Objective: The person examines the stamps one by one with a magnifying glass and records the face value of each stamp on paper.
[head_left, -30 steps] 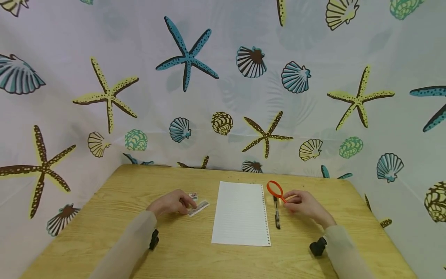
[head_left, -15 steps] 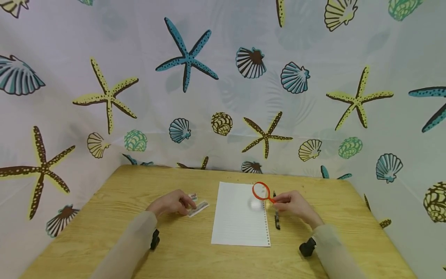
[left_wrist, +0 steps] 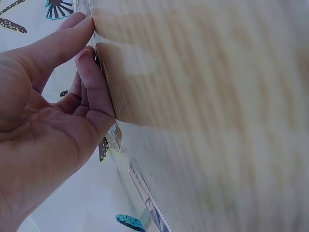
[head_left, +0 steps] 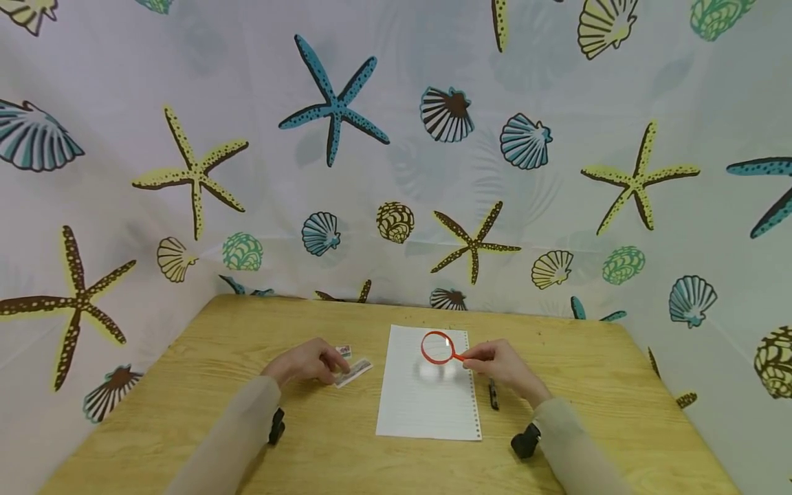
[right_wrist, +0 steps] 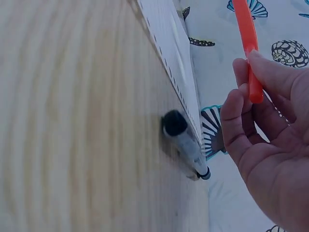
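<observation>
Head view: right hand (head_left: pixel 502 366) pinching red magnifier (head_left: pixel 438 348) by its handle, lens up over top of white paper (head_left: pixel 427 402) on counter (head_left: pixel 322 447). Black pen (head_left: pixel 493 395) lying just right of paper, under that hand. Left hand (head_left: pixel 304 361) resting, fingers loose, tips touching small card (head_left: pixel 354 369).

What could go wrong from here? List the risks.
1. The right hand pinches the red magnifying glass only by its thin handle above the lined sheet; it may tilt or slip.
2. The black pen lies right beside that wrist, so a sweep back might roll it.
3. The left hand rests fingertips on a small card; any nudge may slide it.
</observation>
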A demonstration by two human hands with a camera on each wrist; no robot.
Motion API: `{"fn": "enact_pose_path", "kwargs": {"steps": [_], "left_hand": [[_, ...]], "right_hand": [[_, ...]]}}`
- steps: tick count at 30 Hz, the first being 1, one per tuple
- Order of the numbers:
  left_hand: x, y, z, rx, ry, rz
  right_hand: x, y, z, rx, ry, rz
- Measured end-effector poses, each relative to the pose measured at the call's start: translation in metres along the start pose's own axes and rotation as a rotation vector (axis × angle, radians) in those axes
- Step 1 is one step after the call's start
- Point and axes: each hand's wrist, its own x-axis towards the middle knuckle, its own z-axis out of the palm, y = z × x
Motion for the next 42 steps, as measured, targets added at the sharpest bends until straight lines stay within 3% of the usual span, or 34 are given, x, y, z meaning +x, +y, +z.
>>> {"fn": "enact_pose_path", "kwargs": {"steps": [8,17,25,42], "left_hand": [[0.001,-0.002,0.000,0.006,0.013,0.003],[0.001,-0.005,-0.001,0.006,0.023,-0.007],[0.002,-0.004,-0.001,0.002,0.017,-0.035],[0.004,-0.003,0.000,-0.016,0.013,-0.029]], "right_hand": [[0.007,-0.005,0.015,-0.049,0.005,-0.035],[0.016,-0.015,0.031,-0.107,-0.045,-0.078],[0.019,-0.020,0.045,-0.109,-0.063,-0.117],[0.029,-0.032,0.069,-0.163,-0.121,-0.174]]}}
